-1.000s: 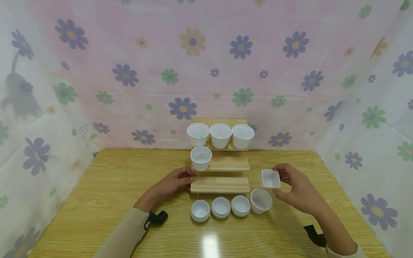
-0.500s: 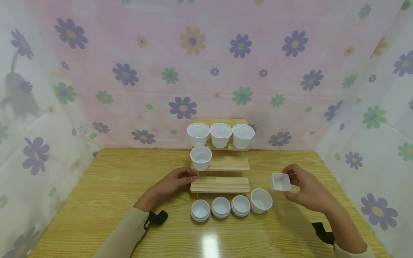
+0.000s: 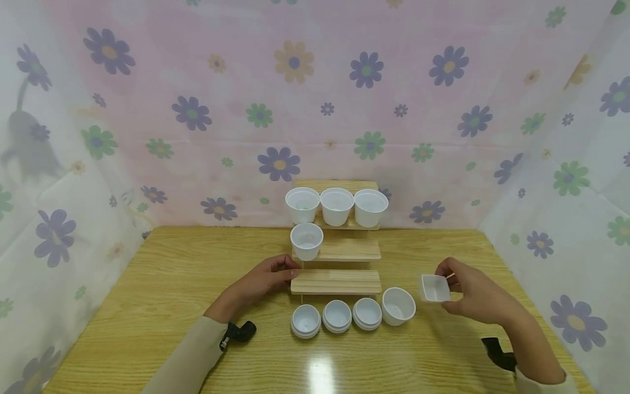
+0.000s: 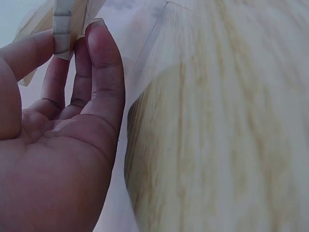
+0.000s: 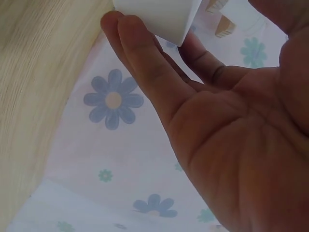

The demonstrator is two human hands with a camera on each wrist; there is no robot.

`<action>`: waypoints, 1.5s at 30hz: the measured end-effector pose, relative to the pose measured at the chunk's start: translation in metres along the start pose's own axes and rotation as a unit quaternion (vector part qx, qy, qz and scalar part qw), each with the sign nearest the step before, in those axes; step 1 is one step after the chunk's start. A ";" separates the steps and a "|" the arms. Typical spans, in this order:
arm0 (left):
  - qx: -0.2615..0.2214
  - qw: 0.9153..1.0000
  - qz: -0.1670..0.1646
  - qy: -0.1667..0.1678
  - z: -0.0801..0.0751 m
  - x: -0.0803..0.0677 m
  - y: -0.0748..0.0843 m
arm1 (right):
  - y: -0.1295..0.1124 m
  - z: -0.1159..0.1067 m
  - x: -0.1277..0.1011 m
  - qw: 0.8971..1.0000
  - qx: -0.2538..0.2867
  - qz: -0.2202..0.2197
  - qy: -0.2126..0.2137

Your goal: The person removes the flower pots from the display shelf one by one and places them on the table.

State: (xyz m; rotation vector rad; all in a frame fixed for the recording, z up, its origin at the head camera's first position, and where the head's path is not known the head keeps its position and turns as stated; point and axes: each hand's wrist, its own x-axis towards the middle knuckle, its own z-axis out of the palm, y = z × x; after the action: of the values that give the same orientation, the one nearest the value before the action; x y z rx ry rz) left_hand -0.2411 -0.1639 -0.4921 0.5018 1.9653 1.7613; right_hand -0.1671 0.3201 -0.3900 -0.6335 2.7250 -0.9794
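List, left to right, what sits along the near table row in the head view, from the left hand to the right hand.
Left hand → three lids → round white cup → small square dish → right hand.

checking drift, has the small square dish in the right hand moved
Yes: the small square dish went right and down, away from the wooden stand, held by the right hand.
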 end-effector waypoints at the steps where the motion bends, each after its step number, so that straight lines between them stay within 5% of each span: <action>1: -0.001 1.000 0.000 0.000 0.000 0.000 0.000 | 0.001 0.000 0.000 1.000 0.004 0.002 -0.009; 8: -0.006 1.000 0.003 0.001 0.000 0.001 -0.001 | 0.009 0.001 0.002 0.997 0.044 0.010 -0.070; 18: -0.001 1.000 0.005 -0.001 -0.001 0.001 -0.001 | 0.015 0.009 0.004 0.993 0.058 0.007 -0.106; 45: 0.006 1.000 0.005 -0.002 -0.001 0.000 0.000 | 0.016 0.017 0.010 0.991 0.043 0.020 -0.127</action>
State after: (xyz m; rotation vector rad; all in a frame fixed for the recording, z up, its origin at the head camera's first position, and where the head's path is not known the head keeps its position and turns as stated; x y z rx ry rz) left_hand -0.2420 -0.1649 -0.4919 0.5208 1.9751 1.7544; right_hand -0.1758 0.3172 -0.4138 -0.6379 2.4502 -0.9316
